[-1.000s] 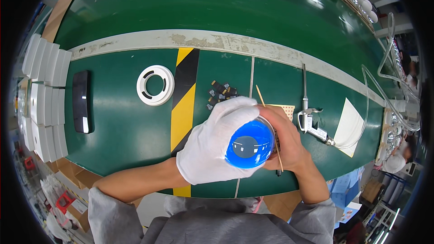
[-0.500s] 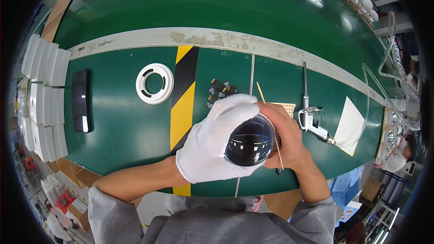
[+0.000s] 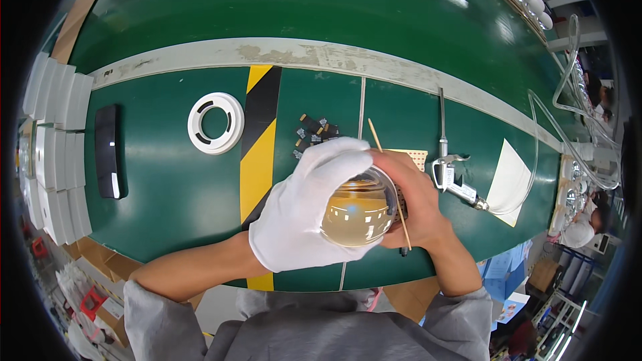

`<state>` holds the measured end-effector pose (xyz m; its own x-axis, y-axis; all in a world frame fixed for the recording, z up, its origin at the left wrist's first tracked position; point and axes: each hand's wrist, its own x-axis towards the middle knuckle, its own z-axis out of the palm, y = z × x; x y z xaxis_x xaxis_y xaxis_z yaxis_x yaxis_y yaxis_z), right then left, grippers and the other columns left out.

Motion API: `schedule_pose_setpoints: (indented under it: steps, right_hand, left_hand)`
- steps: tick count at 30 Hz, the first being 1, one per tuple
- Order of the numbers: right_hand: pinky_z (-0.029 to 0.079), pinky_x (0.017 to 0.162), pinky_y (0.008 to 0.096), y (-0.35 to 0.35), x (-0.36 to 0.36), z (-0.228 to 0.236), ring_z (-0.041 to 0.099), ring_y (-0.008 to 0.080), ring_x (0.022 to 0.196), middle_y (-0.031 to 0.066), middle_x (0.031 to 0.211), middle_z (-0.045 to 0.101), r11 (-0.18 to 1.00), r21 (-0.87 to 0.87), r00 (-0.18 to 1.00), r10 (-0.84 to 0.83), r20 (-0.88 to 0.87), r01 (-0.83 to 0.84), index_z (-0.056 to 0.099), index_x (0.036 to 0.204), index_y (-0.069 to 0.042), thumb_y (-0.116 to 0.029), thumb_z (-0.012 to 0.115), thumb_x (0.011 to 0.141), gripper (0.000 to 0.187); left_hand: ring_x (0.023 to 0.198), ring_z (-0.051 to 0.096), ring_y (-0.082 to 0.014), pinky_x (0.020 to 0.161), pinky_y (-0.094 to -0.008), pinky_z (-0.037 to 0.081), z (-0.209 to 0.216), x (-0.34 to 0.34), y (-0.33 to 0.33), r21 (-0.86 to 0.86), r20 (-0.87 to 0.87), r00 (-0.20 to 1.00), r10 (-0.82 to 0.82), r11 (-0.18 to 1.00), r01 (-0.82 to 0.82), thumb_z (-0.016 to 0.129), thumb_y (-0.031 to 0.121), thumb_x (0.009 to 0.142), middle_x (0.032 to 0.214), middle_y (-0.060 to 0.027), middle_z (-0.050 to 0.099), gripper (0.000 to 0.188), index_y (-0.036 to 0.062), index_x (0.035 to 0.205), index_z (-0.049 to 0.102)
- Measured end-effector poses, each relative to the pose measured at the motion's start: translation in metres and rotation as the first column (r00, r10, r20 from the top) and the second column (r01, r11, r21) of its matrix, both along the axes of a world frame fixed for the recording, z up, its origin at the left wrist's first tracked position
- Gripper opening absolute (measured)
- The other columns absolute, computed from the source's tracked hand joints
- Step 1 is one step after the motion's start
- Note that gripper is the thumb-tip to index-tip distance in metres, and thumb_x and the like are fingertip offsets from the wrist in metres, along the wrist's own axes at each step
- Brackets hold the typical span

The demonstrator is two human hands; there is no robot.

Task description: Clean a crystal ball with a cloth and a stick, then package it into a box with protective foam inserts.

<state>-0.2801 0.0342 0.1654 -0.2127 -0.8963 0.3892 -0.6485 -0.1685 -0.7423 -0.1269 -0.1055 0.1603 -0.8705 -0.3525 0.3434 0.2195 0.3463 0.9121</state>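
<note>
A round, glossy, see-through dome (image 3: 360, 217) sits between my hands, its inside a pale amber colour with bright reflections. My left hand (image 3: 294, 217), in a white glove, wraps around its left side. Bare fingers of my right hand (image 3: 422, 204) close on the dome's right side. A thin wooden stick (image 3: 374, 137) slants along the right hand, apparently held in it; the exact grip is hidden. Just beyond the left hand lie several small black pieces (image 3: 313, 135) with gold ends. A dotted yellowish sheet (image 3: 419, 158) is partly covered by the right hand.
A white ring (image 3: 196, 124) and a curved black panel (image 3: 107, 154) lie to the left, near stacked white boxes (image 3: 50, 154). On the right are an air blow gun (image 3: 451, 175) with a clear hose and a white sheet (image 3: 506, 187). Striped tape (image 3: 257, 160) crosses the green table.
The dome's inside has turned from dark to pale amber. Both hands keep the same hold, and the whole view has shifted slightly.
</note>
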Motion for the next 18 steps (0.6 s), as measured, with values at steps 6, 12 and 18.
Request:
schedule_pose_setpoints:
  steps: [6, 12, 18]
  right_hand:
    - [0.056, 0.085, 0.0378, -0.001, -0.002, -0.001, 0.068, 0.0345, 0.103, 0.0197, 0.123, 0.065, 1.0, -0.017, 1.0, -0.019, -0.004, 0.019, 0.058, 0.129, 0.002, -0.012, 0.09, 0.059, 0.079]
    - [0.056, 0.086, 0.0385, 0.001, -0.006, -0.003, 0.068, 0.036, 0.104, 0.0216, 0.121, 0.066, 1.0, -0.018, 1.0, -0.007, -0.026, 0.006, 0.058, 0.129, 0.003, -0.016, 0.091, 0.059, 0.08]
    - [0.05, 0.094, 0.0436, 0.006, -0.001, -0.019, 0.065, 0.0391, 0.108, 0.0264, 0.124, 0.063, 0.998, 0.056, 0.999, -0.003, 0.032, 0.001, 0.056, 0.132, 0.003, -0.029, 0.089, 0.063, 0.084]
  left_hand:
    - [0.106, 0.066, -0.035, 0.084, -0.0378, 0.057, 0.001, -0.002, -0.002, 0.014, 0.014, 1.0, 0.004, 1.0, -0.005, 0.089, 0.015, 0.063, 0.137, -0.0148, 0.052, 0.081, 0.0101, 0.134, 0.05]
    - [0.104, 0.067, -0.035, 0.083, -0.0387, 0.058, 0.002, -0.004, -0.003, 0.027, 0.026, 1.0, 0.001, 1.0, -0.001, 0.087, 0.016, 0.064, 0.136, -0.0138, 0.052, 0.078, 0.0109, 0.133, 0.051]
    - [0.108, 0.063, -0.0353, 0.083, -0.0397, 0.057, 0.007, 0.004, -0.009, -0.043, 0.075, 0.997, 0.036, 0.999, -0.033, 0.084, 0.022, 0.07, 0.13, -0.0139, 0.053, 0.069, 0.0105, 0.13, 0.052]
